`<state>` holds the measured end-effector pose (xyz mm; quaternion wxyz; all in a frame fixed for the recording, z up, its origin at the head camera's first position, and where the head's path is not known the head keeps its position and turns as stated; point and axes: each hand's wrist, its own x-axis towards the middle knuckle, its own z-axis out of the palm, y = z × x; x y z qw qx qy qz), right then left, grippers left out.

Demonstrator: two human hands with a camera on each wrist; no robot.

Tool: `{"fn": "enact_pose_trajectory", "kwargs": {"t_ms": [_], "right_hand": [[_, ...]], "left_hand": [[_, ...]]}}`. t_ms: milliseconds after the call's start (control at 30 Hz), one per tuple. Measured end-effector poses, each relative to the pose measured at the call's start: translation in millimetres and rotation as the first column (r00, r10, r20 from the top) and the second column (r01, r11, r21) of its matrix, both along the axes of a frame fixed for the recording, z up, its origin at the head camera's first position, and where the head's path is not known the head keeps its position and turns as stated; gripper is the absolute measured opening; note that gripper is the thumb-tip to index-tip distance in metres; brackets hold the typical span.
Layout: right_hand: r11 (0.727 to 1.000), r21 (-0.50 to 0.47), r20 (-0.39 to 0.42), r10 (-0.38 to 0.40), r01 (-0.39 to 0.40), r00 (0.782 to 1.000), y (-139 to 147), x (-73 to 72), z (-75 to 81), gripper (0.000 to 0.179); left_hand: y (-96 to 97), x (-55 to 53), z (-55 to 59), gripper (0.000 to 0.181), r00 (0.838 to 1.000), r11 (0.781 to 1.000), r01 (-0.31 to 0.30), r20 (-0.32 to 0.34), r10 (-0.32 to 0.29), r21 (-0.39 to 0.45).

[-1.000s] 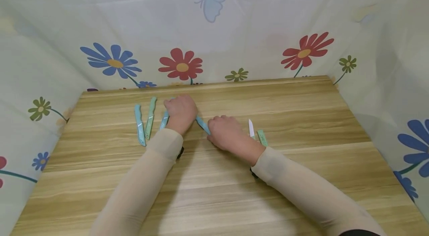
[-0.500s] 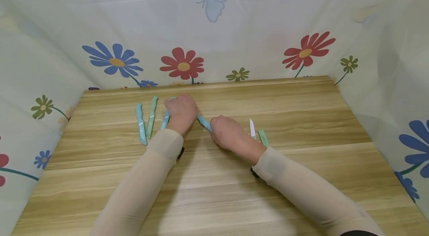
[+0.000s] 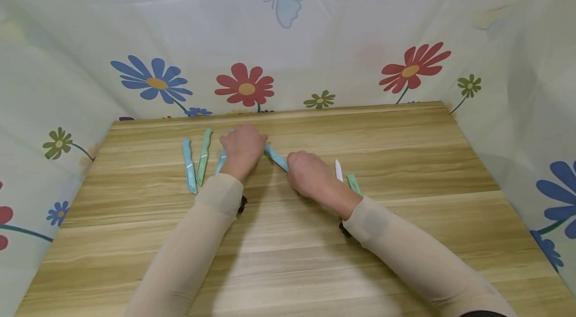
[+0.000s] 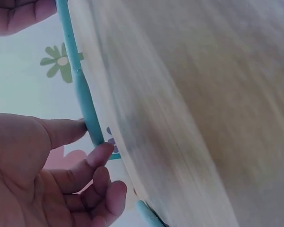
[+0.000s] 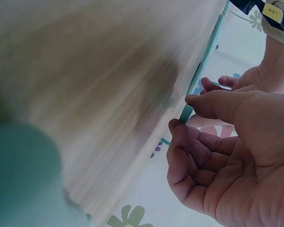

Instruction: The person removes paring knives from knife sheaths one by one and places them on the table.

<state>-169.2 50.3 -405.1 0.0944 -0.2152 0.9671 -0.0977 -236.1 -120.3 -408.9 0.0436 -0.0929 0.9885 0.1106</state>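
Observation:
Between my two hands a light-blue sheathed knife (image 3: 276, 158) lies slantwise, low over the wooden table. My left hand (image 3: 244, 146) pinches its handle end; thumb and index finger meet there in the left wrist view, the other fingers curled loosely. With thumb and curled index finger, my right hand (image 5: 222, 151) pinches the end of the sheath. No blade shows between handle and sheath. Another blue knife (image 3: 221, 162) lies partly hidden beneath my left hand. Beside my right wrist lie a bare white blade (image 3: 339, 170), its handle mostly hidden by my arm, and a green sheath (image 3: 353, 183).
A blue sheathed knife (image 3: 189, 166) and a green sheathed knife (image 3: 204, 157) lie on the left of the wooden table (image 3: 279, 257). Behind the table's far edge hangs a flower-printed curtain (image 3: 346, 32). A blurred blue-green object (image 5: 23, 175) fills the right wrist view's lower left corner.
My right hand has shifted slightly right and toward the far edge, and the knife's sheath end has moved with it. My left hand has stayed almost in place.

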Motion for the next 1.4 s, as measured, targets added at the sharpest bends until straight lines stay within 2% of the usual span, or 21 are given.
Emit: {"fn": "enact_pose_trajectory", "kwargs": {"t_ms": [133,200,300,367,433,500,567,633,667,700,767,833,933,1167,1333,1400], "right_hand": [[1.000,-0.024,0.019,-0.015,0.015,1.000,2.6,-1.2,3.4,0.017],[0.999,-0.032,0.019,-0.024,0.024,1.000,4.0,-1.8,5.5,0.017],[0.998,-0.038,0.023,-0.039,0.040,0.999,6.1,-3.3,7.5,0.017],[0.998,-0.044,0.022,-0.049,0.050,0.999,8.0,-3.9,8.3,0.016],[0.997,-0.052,0.024,-0.054,0.055,0.998,9.9,-4.1,8.9,0.016],[0.996,-0.061,0.023,-0.056,0.057,0.998,11.8,-4.2,9.4,0.015],[0.996,-0.071,0.019,-0.053,0.054,0.998,13.3,-3.8,10.0,0.016],[0.996,-0.076,0.015,-0.052,0.053,0.999,14.6,-3.4,10.5,0.016],[0.996,-0.076,0.016,-0.052,0.053,0.999,15.2,-3.3,10.7,0.016],[0.996,-0.075,0.015,-0.050,0.051,0.999,15.6,-3.3,10.8,0.016],[0.996,-0.070,0.006,-0.046,0.046,0.999,16.7,-3.4,11.0,0.016],[0.997,-0.066,-0.009,-0.041,0.040,0.999,18.0,-3.7,11.3,0.016],[0.997,-0.066,-0.044,-0.034,0.031,0.998,20.1,-4.2,11.2,0.016],[0.994,-0.106,-0.094,-0.051,0.041,0.994,28.3,-5.5,11.0,0.012],[0.990,-0.139,-0.134,-0.054,0.036,0.989,36.9,-6.4,13.0,0.014],[0.987,-0.154,-0.137,-0.059,0.037,0.989,40.0,-6.8,13.8,0.016]], "left_hand": [[-3.6,0.6,3.1,0.052,1.000,0.993,-0.009,-0.010,0.010,0.114],[-6.4,1.0,4.8,0.053,1.000,0.980,-0.005,-0.006,0.007,0.201],[-10.5,-1.2,6.4,0.056,1.000,0.937,-0.013,0.007,0.011,0.349],[-13.1,-2.7,7.5,0.057,1.000,0.896,-0.022,0.010,0.020,0.444],[-15.2,-3.5,8.3,0.052,0.999,0.840,-0.041,0.013,0.041,0.541],[-17.7,-3.8,7.9,0.042,0.998,0.762,-0.054,0.023,0.052,0.645],[-19.6,-3.6,7.0,0.033,0.997,0.650,-0.073,0.045,0.060,0.756],[-21.1,-3.4,5.8,0.032,0.996,0.531,-0.089,0.070,0.057,0.843],[-21.7,-3.5,5.1,0.033,0.995,0.481,-0.100,0.083,0.055,0.871],[-22.3,-3.4,4.5,0.033,0.994,0.438,-0.110,0.096,0.055,0.892],[-23.2,-3.5,3.9,0.033,0.992,0.373,-0.128,0.116,0.056,0.919],[-24.1,-3.3,3.8,0.031,0.989,0.324,-0.145,0.132,0.061,0.935],[-25.5,-2.9,3.8,0.030,0.987,0.268,-0.162,0.150,0.066,0.950],[-28.4,2.5,3.2,0.036,0.986,0.170,-0.168,0.161,0.052,0.971],[-27.2,9.5,3.3,0.034,0.984,0.078,-0.176,0.173,0.038,0.981],[-25.7,12.9,3.7,0.032,0.983,0.034,-0.181,0.179,0.037,0.983]]}}
